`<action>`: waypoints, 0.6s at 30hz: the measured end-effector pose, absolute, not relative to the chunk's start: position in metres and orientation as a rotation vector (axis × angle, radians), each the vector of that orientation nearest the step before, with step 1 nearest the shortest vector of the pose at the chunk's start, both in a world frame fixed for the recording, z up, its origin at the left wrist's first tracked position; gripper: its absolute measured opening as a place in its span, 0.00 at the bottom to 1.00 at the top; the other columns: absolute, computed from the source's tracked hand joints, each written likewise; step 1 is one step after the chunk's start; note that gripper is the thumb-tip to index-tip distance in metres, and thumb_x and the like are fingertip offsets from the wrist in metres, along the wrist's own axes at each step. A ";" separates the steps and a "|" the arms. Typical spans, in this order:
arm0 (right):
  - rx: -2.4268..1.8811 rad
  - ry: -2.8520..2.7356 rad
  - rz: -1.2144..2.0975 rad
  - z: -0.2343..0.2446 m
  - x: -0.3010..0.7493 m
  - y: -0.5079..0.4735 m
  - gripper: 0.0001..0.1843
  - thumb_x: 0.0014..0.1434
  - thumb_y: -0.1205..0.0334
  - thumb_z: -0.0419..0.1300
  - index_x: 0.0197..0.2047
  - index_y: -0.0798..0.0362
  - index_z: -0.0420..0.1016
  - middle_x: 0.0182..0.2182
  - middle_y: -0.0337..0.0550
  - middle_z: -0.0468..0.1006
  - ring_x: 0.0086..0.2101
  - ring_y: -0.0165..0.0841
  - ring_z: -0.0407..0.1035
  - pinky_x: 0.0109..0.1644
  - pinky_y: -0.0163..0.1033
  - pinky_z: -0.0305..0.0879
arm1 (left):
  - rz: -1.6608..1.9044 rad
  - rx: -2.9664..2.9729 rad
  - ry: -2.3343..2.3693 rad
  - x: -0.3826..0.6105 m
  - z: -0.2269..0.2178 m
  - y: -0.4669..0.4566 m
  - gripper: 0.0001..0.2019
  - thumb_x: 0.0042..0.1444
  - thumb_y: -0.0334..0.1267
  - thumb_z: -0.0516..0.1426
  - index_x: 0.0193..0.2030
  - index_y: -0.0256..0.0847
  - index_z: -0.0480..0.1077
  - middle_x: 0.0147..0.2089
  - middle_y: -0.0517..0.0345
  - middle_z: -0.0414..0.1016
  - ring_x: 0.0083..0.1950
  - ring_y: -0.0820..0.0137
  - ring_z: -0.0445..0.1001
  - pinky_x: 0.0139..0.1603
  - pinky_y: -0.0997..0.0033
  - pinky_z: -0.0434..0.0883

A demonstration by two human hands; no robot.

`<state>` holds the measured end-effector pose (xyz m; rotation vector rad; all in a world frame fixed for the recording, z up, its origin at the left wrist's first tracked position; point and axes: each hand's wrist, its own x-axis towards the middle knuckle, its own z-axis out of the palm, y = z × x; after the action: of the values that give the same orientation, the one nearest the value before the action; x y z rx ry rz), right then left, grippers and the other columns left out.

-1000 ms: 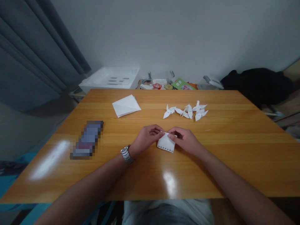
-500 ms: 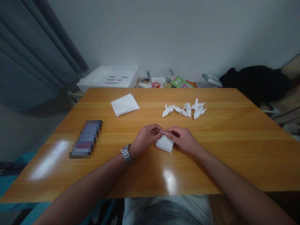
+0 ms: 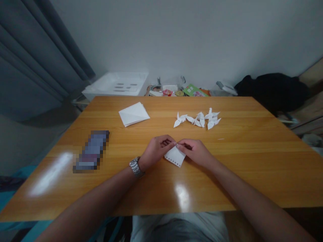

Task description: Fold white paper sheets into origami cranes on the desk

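A small folded piece of white paper (image 3: 175, 157), with a row of punched holes along its near edge, is between my hands over the middle of the table. My left hand (image 3: 159, 150) pinches its far corner from the left, fingers closed. From the right, my right hand (image 3: 193, 151) pinches the same corner, thumb and fingertips almost touching the left ones. The fingers hide the far tip of the paper. Beyond my hands lie several folded white paper cranes (image 3: 200, 119) in a loose row.
A stack of white paper sheets (image 3: 134, 114) lies at the back left of the wooden table (image 3: 252, 168). A blurred-out phone (image 3: 93, 150) rests at the left. A thin white strip (image 3: 221, 138) lies at the right. Behind the table stands a white plastic tray (image 3: 101, 82).
The folded paper has turned slightly between my fingers, its holed edge swinging a little to the left. Both hands keep their pinch; the whole view has shifted slightly.
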<state>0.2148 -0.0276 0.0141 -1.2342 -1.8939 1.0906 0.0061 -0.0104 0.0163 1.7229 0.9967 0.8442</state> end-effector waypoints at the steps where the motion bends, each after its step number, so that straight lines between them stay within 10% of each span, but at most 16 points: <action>1: -1.247 -1.909 1.075 0.014 0.215 -0.028 0.15 0.66 0.52 0.56 0.39 0.53 0.80 0.34 0.43 0.82 0.33 0.35 0.73 0.37 0.36 0.66 | 0.837 1.740 1.005 0.006 0.017 -0.011 0.14 0.63 0.47 0.58 0.39 0.37 0.75 0.35 0.55 0.80 0.36 0.70 0.77 0.34 0.76 0.72; 18: -1.251 -1.933 1.100 0.012 0.219 -0.022 0.19 0.66 0.49 0.56 0.37 0.54 0.81 0.33 0.43 0.83 0.33 0.37 0.75 0.38 0.37 0.67 | 0.868 1.783 1.047 0.004 0.008 -0.001 0.14 0.63 0.47 0.58 0.38 0.37 0.76 0.35 0.56 0.79 0.35 0.71 0.76 0.34 0.76 0.70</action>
<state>0.2192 -0.0219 0.0125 -1.2509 -1.9332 1.0996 0.0038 -0.0013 0.0084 1.7825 1.0468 0.8677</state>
